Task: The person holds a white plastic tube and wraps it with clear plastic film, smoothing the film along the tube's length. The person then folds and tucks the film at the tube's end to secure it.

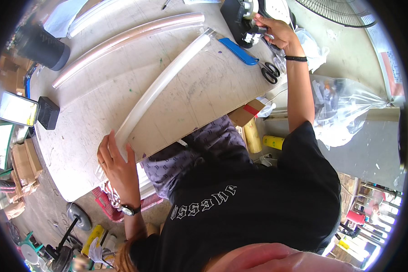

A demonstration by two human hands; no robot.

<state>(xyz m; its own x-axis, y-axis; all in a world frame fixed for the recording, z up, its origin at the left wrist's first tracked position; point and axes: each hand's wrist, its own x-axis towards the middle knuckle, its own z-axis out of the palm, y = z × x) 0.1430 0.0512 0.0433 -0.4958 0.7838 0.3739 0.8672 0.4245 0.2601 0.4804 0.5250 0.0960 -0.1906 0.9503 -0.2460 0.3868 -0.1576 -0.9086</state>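
Observation:
A long white roll point(163, 80) in clear plastic film lies slantwise across the white table point(204, 91). My left hand point(117, 165) is around its near end, thumb on one side and fingers on the other. At the table's far right, my right hand point(278, 34) is at a black tape dispenser point(236, 25), fingers bent near its front edge. Crumpled black-and-white scraps point(253, 36) sit just below those fingers. Whether they pinch tape cannot be made out. Between the roll and the dispenser are a blue cutter point(238, 51) and black-handled scissors point(270, 73).
Behind the white roll lies a pinkish wrapped roll point(129, 42). A black cylinder point(44, 47) and a propped phone point(18, 108) stand at the left. A fan point(336, 10) is at the upper right, above a clear plastic bag point(343, 105). A cardboard box point(246, 112) sits under the table edge.

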